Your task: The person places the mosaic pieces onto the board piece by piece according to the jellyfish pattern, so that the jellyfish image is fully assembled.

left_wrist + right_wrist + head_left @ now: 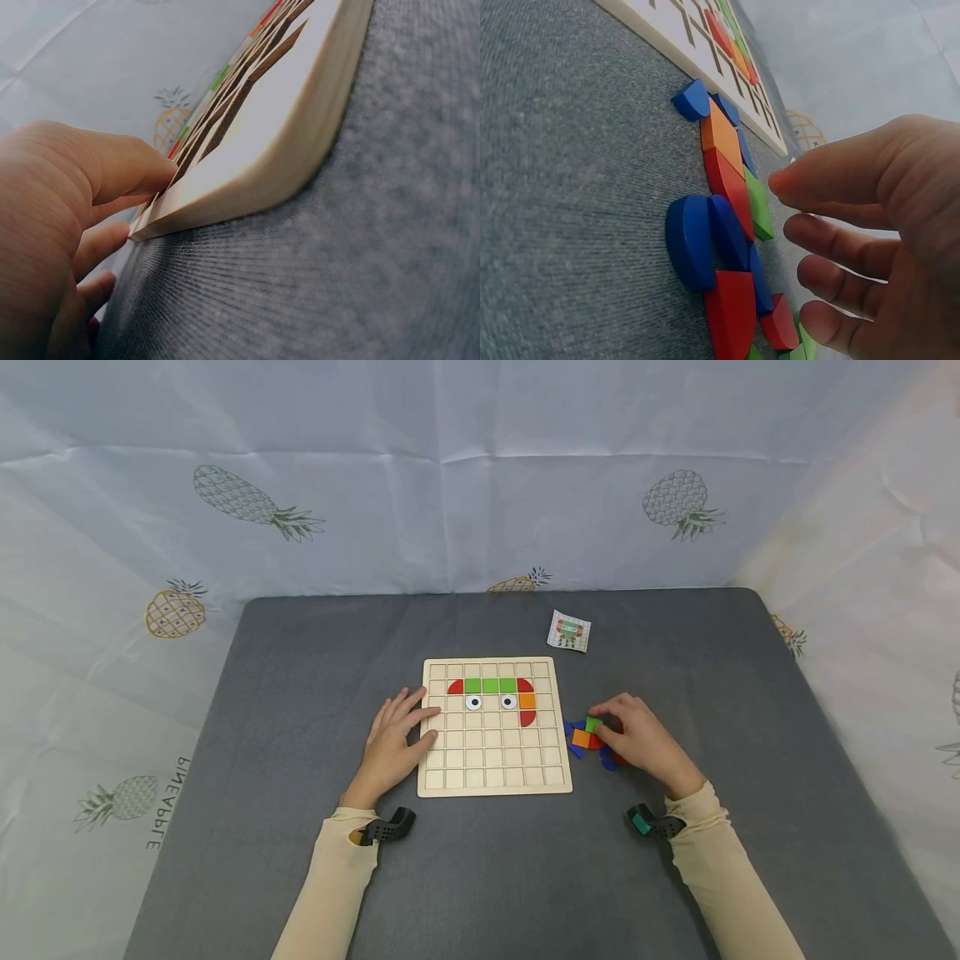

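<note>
A square wooden grid board (pixel 492 758) lies on the table, with my left hand (pixel 390 745) resting at its left edge. In the left wrist view the thumb (pixel 131 165) lies on the board's rim. Green squares (pixel 491 685), red quarter-round pieces (pixel 455 687), an orange square (pixel 527 701) and two eye pieces (pixel 508 702) sit in its upper cells. My right hand (pixel 647 742) hovers over loose pieces to the right, fingers relaxed. A green block (pixel 759 204) is nearest its thumb and fingertips, with a gap showing in the right wrist view.
Around the green block lie a loose orange block (pixel 721 135), blue rounded pieces (pixel 690 244) and red pieces (pixel 731 315), close to the board's right edge. A small picture card (pixel 569 632) lies behind the board. Pineapple-printed cloth (pixel 480 485) hangs beyond the grey table (pixel 300 693).
</note>
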`<state>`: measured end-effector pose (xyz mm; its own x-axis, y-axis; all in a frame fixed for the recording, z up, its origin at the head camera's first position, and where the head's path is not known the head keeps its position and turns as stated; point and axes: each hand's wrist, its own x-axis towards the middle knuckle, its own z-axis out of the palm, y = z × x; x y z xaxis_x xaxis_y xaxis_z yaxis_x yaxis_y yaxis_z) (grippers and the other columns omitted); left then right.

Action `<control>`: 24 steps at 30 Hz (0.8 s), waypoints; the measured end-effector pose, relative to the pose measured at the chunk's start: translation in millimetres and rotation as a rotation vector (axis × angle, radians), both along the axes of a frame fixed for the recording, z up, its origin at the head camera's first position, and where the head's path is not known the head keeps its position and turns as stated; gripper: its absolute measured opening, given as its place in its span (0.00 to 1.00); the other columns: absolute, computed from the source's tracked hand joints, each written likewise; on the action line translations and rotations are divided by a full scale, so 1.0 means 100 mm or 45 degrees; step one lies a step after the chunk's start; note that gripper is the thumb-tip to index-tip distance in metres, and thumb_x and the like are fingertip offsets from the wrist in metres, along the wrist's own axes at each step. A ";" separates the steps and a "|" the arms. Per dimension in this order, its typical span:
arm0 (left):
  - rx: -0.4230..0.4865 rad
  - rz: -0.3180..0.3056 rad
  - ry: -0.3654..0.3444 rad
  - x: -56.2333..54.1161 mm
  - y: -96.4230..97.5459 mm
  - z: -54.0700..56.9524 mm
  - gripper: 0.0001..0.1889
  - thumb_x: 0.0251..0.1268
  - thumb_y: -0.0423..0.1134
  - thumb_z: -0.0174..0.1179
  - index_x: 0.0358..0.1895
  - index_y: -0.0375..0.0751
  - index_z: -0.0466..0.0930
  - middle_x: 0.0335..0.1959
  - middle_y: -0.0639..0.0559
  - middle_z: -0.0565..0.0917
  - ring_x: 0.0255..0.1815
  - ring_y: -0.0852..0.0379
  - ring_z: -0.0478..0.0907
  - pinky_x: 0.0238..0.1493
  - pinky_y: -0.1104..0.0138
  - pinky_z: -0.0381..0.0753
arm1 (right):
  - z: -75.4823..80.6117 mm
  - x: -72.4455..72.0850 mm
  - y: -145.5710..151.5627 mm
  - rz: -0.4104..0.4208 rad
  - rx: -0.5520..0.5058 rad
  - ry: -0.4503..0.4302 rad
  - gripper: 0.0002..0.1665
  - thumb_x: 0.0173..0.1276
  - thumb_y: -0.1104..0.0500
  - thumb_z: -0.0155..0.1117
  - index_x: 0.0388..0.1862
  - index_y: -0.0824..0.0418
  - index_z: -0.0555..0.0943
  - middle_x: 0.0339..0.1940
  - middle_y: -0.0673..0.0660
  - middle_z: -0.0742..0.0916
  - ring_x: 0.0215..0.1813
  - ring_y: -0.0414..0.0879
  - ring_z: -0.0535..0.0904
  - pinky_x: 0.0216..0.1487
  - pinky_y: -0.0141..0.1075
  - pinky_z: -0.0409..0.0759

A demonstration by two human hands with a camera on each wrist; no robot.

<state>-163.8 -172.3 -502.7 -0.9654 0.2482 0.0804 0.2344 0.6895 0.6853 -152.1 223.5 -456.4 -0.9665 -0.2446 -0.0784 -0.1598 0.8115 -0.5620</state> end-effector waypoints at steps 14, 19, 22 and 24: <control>0.003 -0.002 0.011 0.00 0.01 0.01 0.20 0.69 0.40 0.63 0.63 0.48 0.82 0.79 0.49 0.66 0.85 0.46 0.50 0.87 0.51 0.37 | -0.04 0.02 0.00 -0.015 0.079 -0.035 0.20 0.71 0.60 0.66 0.60 0.65 0.83 0.52 0.63 0.82 0.49 0.54 0.72 0.43 0.40 0.73; -0.001 -0.001 0.009 0.00 0.01 0.01 0.20 0.69 0.40 0.63 0.63 0.48 0.82 0.79 0.49 0.66 0.85 0.46 0.50 0.87 0.51 0.37 | -0.04 0.02 -0.01 -0.030 0.076 -0.040 0.19 0.71 0.60 0.66 0.58 0.65 0.83 0.52 0.64 0.82 0.50 0.55 0.71 0.43 0.41 0.73; -0.001 0.001 0.009 0.00 0.01 0.01 0.20 0.68 0.40 0.64 0.63 0.48 0.82 0.79 0.49 0.66 0.85 0.46 0.50 0.87 0.51 0.37 | -0.04 0.02 -0.01 -0.036 0.067 -0.048 0.18 0.71 0.60 0.66 0.57 0.65 0.82 0.53 0.64 0.81 0.50 0.55 0.71 0.43 0.40 0.73; 0.001 0.001 0.008 0.00 0.01 0.01 0.20 0.69 0.40 0.64 0.63 0.48 0.82 0.79 0.49 0.66 0.85 0.47 0.50 0.87 0.52 0.37 | -0.03 0.01 -0.01 -0.043 0.062 -0.053 0.17 0.71 0.60 0.66 0.56 0.64 0.82 0.53 0.64 0.81 0.49 0.54 0.70 0.43 0.40 0.73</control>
